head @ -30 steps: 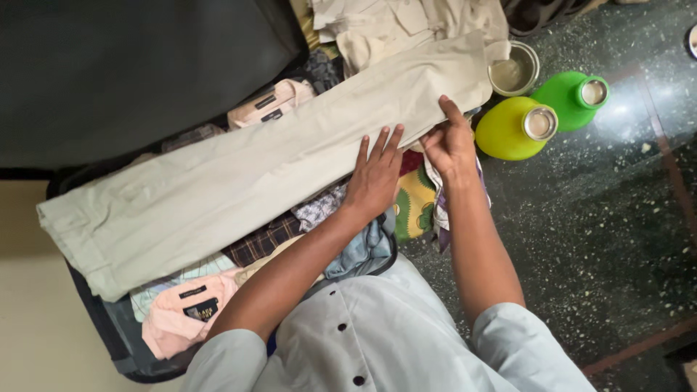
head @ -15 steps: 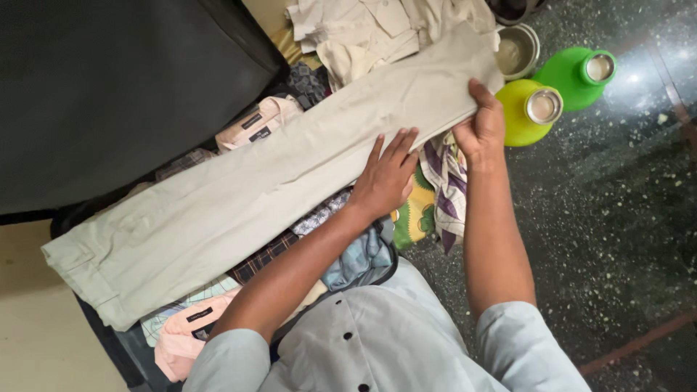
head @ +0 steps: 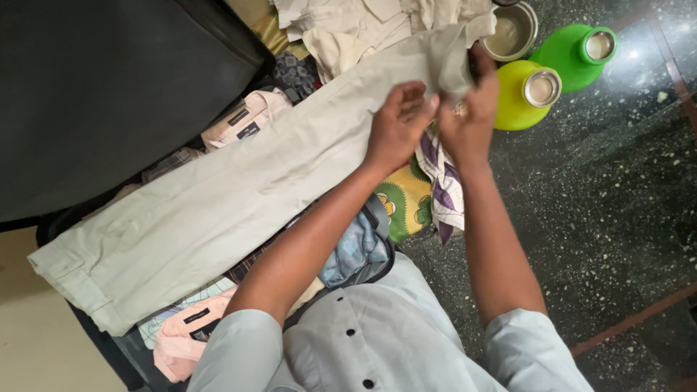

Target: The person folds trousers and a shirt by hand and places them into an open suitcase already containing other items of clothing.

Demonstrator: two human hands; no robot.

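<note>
A long pair of pale beige trousers lies diagonally across an open suitcase packed with folded clothes. My left hand and my right hand both grip the leg end of the trousers at the upper right and lift it off the pile. The waistband end rests at the lower left. Pink folded shirts show above and below the trousers.
The dark suitcase lid stands open at the upper left. A heap of cream clothes lies at the top. A yellow-green bottle, a green bottle and a steel pot stand on the dark speckled floor.
Both hands slid along the trousers toward the leg end, then closed on it and lifted it. Before, they lay flat on the cloth.
</note>
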